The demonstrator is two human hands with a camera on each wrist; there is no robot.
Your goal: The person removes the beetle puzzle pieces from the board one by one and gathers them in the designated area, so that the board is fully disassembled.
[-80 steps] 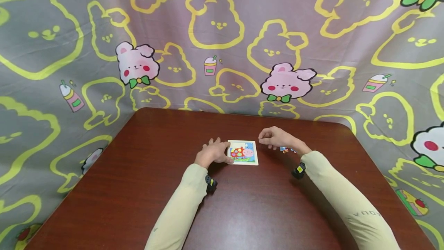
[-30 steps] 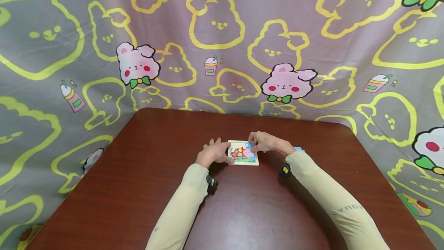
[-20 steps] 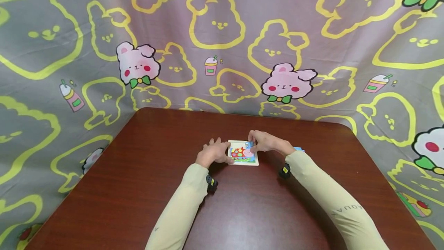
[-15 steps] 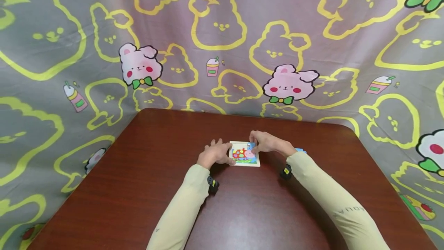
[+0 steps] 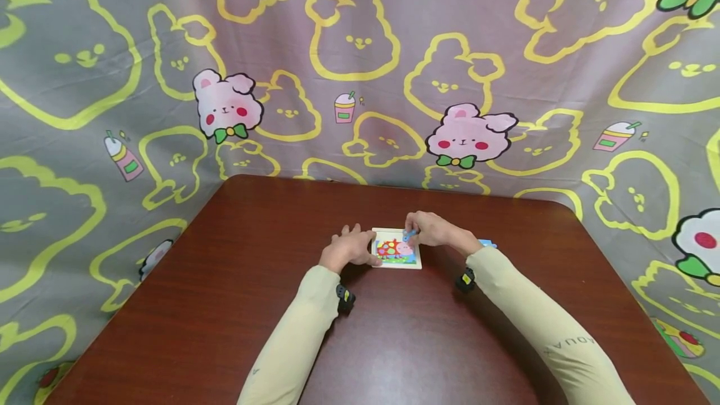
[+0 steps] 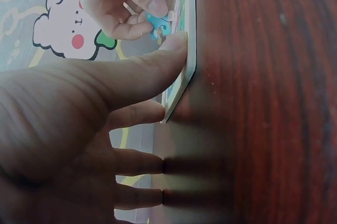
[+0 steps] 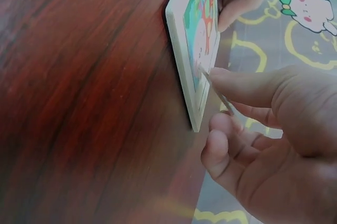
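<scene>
A small jigsaw puzzle in a pale wooden frame [image 5: 396, 267] lies mid-table, showing a red spotted animal with a pink face. My left hand [image 5: 351, 249] rests at its left side. In the left wrist view, the thumb [image 6: 158, 66] presses the frame's edge and the index fingertip touches its corner; the other fingers are straight. Over the frame's far right corner, my right hand [image 5: 432, 230] pinches a blue puzzle piece [image 5: 411, 235] between thumb and fingers. The right wrist view shows this piece [image 7: 220, 96] edge-on, tilted, one end at the puzzle's surface.
Further blue puzzle pieces [image 5: 488, 244] lie on the table right of the frame, partly hidden behind the right forearm. The brown wooden table [image 5: 270, 236] ends at a patterned curtain [image 5: 382, 36] at the back.
My right hand has come left from beside the frame to its far right corner. The blue piece, flatter half a second ago, now tilts up. My left hand stays at the frame.
</scene>
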